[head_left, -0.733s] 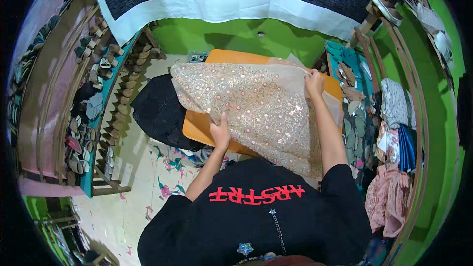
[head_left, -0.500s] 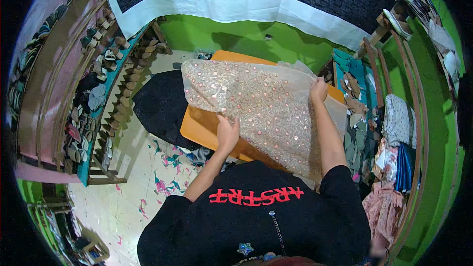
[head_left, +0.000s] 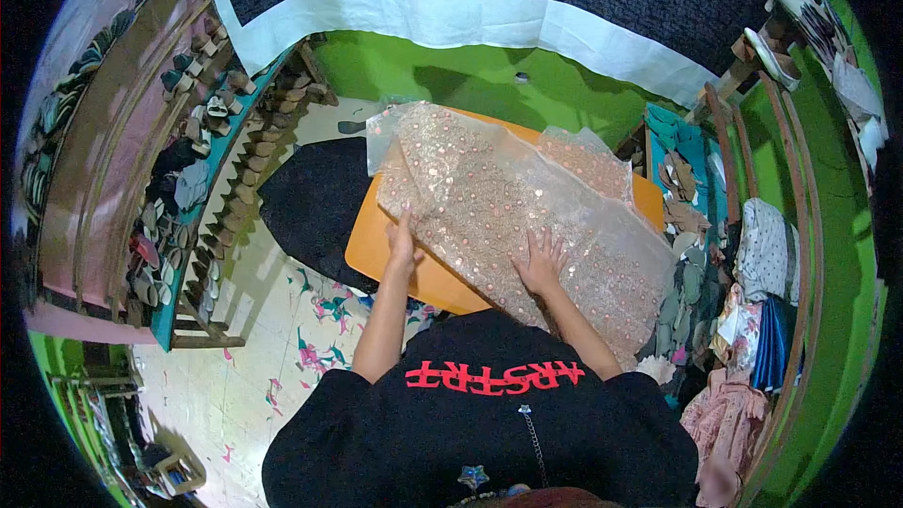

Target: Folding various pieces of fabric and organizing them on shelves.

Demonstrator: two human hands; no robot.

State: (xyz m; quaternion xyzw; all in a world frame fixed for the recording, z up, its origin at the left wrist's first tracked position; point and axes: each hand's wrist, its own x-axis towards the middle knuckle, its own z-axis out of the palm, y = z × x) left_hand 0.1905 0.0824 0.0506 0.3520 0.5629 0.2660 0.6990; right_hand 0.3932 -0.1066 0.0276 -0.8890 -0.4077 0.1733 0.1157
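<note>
A beige sequined net fabric (head_left: 513, 216) lies spread across the orange desk (head_left: 376, 249), one end hanging over the desk's right edge. The left hand (head_left: 403, 243) rests at the fabric's near left edge, fingers (head_left: 406, 222) stretched out and close together, pressing the cloth down rather than gripping it. The right hand (head_left: 541, 263) lies flat on the fabric's middle, fingers (head_left: 544, 243) splayed wide, nothing clasped. A black cloth (head_left: 310, 202) lies on the floor just left of the desk.
</note>
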